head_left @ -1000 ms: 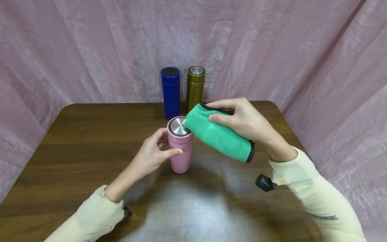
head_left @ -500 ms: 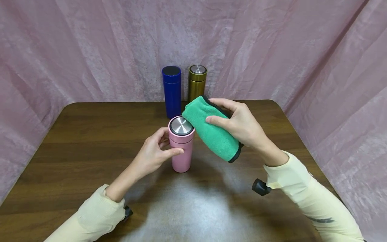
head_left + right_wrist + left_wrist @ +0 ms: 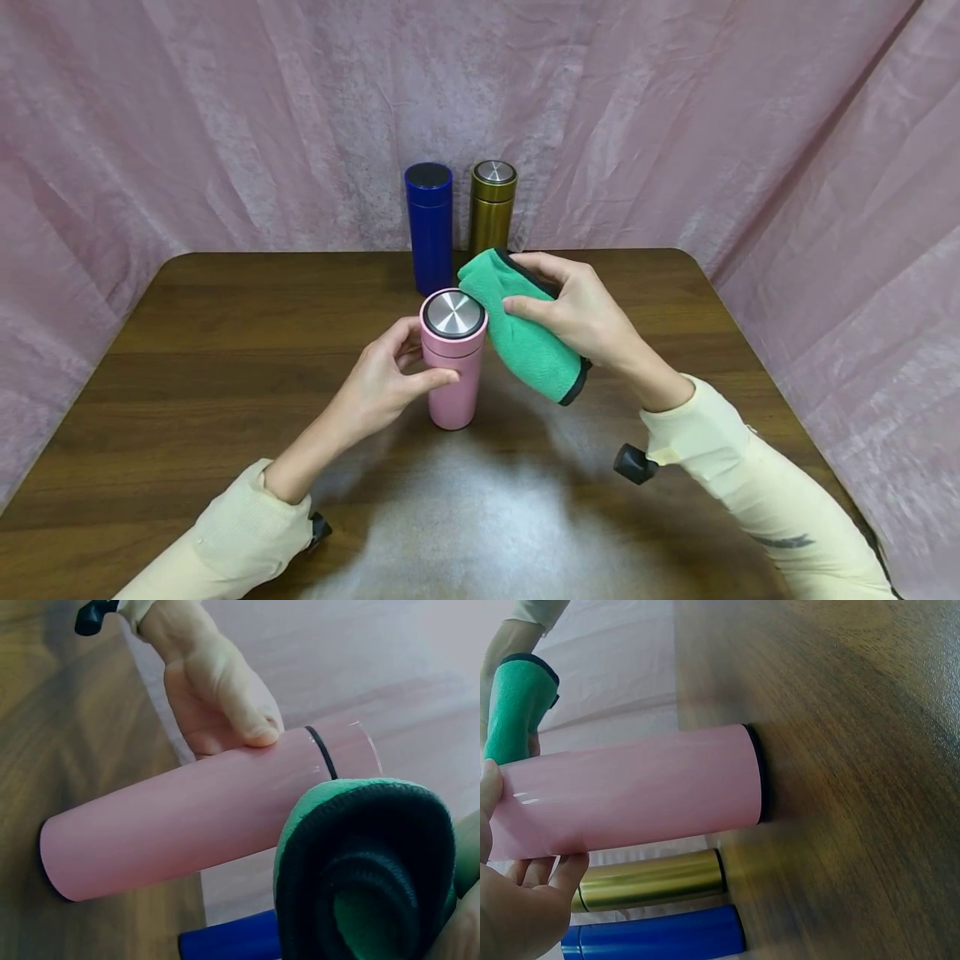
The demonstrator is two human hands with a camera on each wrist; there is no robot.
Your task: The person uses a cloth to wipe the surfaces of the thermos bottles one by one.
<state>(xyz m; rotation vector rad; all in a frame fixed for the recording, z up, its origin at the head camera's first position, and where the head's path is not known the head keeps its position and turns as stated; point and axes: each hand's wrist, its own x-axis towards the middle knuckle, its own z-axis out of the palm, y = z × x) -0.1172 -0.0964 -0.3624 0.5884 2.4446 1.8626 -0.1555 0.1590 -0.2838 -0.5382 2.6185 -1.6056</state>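
Observation:
A pink thermos bottle with a brushed-metal lid top stands upright on the wooden table. My left hand grips its upper body from the left, thumb across the front and fingers behind. From the right, my right hand holds a folded green cloth with black edging, thumb on the near face. The cloth's left end meets the bottle's rim at the right and back of the lid. In the right wrist view the rolled cloth overlaps the bottle's upper part, and the right fingers are mostly hidden.
Behind the pink bottle stand a blue thermos with a dark top and a gold thermos, its lower part hidden by the cloth. A pink curtain hangs beyond the table's back edge.
My right hand has moved left and the cloth has turned steeper, its lower end swinging toward the pink bottle. The left hand keeps its grip, and the bottle stays in place.

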